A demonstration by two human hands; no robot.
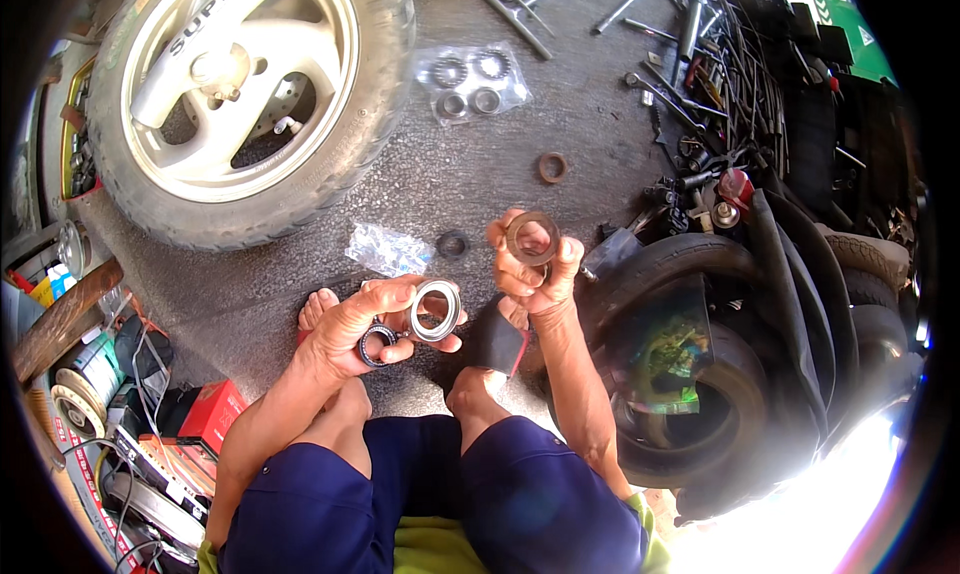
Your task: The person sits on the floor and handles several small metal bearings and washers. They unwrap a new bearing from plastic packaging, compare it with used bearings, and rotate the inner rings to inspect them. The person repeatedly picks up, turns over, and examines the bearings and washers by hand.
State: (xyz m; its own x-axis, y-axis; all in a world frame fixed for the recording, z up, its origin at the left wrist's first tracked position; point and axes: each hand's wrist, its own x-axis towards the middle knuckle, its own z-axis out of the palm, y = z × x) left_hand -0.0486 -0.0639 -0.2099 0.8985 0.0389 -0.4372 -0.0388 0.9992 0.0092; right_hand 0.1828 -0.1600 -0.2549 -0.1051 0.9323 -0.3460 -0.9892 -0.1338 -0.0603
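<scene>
My left hand (350, 319) is closed around a shiny silver metal ring (436, 337), which looks like a bearing race. The same fingers also keep a smaller dark bearing ring (364, 346) with beads around it. To its right, my right hand (545, 289) pinches a worn brownish metal ring (512, 240) between thumb and fingers, its opening facing up. Beyond my hands, a dark ring (452, 255) lies on the ground beside a crumpled clear plastic bag (388, 250). Farther off lies a rusty brown ring (543, 169).
A white-rimmed motorcycle wheel (240, 224) lies at the far left. A clear pack of bearing parts (470, 86) is beside it. Wrenches and other tools (690, 94) pile up at the far right, above stacked tyres (660, 264). Boxes, including a red box (212, 414), crowd the left.
</scene>
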